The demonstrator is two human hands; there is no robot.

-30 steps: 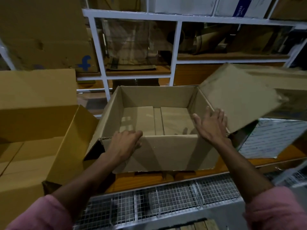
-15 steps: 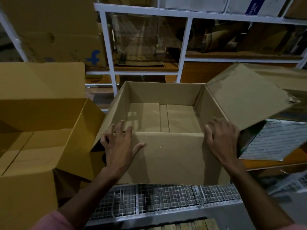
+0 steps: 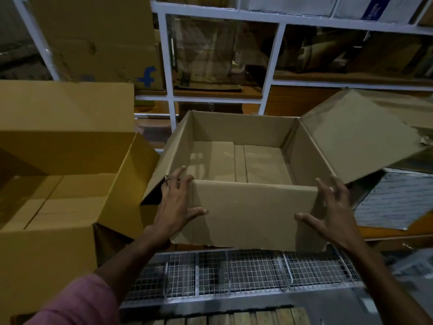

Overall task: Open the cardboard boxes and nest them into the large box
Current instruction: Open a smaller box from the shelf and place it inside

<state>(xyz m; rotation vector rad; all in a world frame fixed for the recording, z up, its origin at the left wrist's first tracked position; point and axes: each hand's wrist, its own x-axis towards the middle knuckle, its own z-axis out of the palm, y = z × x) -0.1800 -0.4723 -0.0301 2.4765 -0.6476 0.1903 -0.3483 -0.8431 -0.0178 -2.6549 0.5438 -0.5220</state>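
Cardboard, opened box: the brown open box (image 3: 253,214) sits at the near edge of the orange wooden tabletop (image 3: 393,233), its near wall overhanging the wire-mesh rack (image 3: 234,273) below; top open, bottom flaps folded flat inside, nothing else in it.
Right flap: the wide flap (image 3: 358,134) stands out to the right, over a grey patterned sheet (image 3: 398,200) lying on the tabletop.
Left hand: the left hand (image 3: 175,202) is spread over the box's near-left corner, fingers reaching over the rim, thumb flat on the near wall.
Right hand: the right hand (image 3: 335,212) is spread at the near-right corner, thumb on the near wall, fingers fanned beside the right wall; whether they touch it I cannot tell.
Large box: the yellow-brown large box (image 3: 46,242) stands just left, flaps up; its right flap is close to the open box's left wall. Its floor shows only cardboard panels.
Done, as I judge: this box is opened and squared.
Left: it is not yet inside the large box; it has to be lifted and lowered in. No nested box is visible there so far.
Behind: a white shelf frame (image 3: 168,66) with more cardboard, likely further boxes to handle.
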